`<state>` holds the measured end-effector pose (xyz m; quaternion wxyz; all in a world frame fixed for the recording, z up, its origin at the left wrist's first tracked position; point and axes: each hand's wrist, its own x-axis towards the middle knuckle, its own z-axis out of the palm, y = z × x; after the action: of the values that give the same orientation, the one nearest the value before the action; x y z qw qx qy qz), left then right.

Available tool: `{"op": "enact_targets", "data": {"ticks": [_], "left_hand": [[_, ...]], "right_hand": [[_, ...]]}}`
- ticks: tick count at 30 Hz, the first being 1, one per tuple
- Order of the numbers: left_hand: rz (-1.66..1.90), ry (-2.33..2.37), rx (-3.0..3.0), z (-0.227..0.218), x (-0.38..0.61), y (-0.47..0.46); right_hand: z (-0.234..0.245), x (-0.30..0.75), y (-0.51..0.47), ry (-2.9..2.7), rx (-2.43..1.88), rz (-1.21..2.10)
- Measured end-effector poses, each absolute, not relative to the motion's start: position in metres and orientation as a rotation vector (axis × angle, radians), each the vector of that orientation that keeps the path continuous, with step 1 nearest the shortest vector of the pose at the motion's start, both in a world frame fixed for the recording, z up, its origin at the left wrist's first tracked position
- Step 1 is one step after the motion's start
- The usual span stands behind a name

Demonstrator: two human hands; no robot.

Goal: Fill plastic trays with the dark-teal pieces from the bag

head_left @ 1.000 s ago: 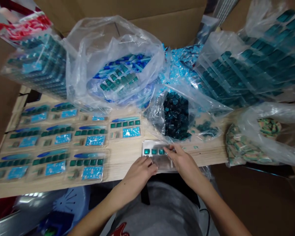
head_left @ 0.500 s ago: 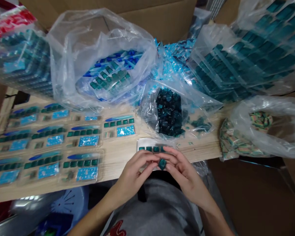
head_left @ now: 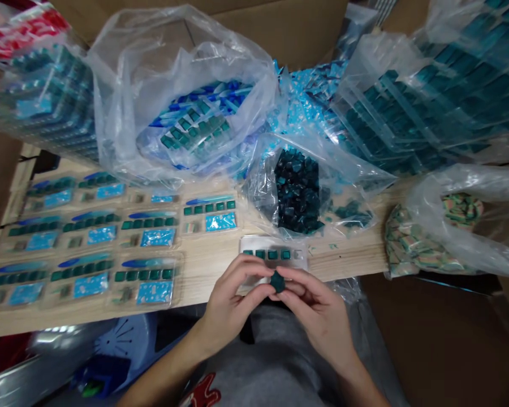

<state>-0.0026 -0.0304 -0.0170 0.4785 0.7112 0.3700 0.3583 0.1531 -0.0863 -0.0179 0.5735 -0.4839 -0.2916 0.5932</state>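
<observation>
A small dark teal block [head_left: 277,281] is pinched between the fingertips of both hands just in front of the table's near edge. My left hand [head_left: 233,299] grips it from the left and my right hand [head_left: 316,308] from the right. Right behind them a clear plastic tray [head_left: 273,259] lies on the wooden table [head_left: 212,265], with several teal squares set in its top row. An open clear bag of dark teal blocks [head_left: 299,192] sits just beyond the tray.
Filled clear trays [head_left: 148,280] lie in rows on the table's left half. Large bags of packed trays [head_left: 195,121] stand behind, with more at the far right [head_left: 428,107]. A bag of striped pieces [head_left: 424,243] is at the right. Cardboard boxes surround the table.
Both hands came off the tray and drew back toward me. They now pinch a teal block together; the tray's row shows more squares uncovered.
</observation>
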Motion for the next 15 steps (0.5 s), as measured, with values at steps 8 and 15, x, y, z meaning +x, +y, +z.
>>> {"op": "enact_targets", "data": {"ticks": [8, 15], "left_hand": [[0.844, 0.835, 1.622, -0.015, -0.007, -0.037], [0.494, 0.859, 1.075, -0.024, -0.012, -0.036]], "right_hand": [[-0.018, 0.148, -0.083, -1.018, -1.286, 1.031], [-0.031, 0.152, -0.098, -1.398, -1.370, 0.803]]}}
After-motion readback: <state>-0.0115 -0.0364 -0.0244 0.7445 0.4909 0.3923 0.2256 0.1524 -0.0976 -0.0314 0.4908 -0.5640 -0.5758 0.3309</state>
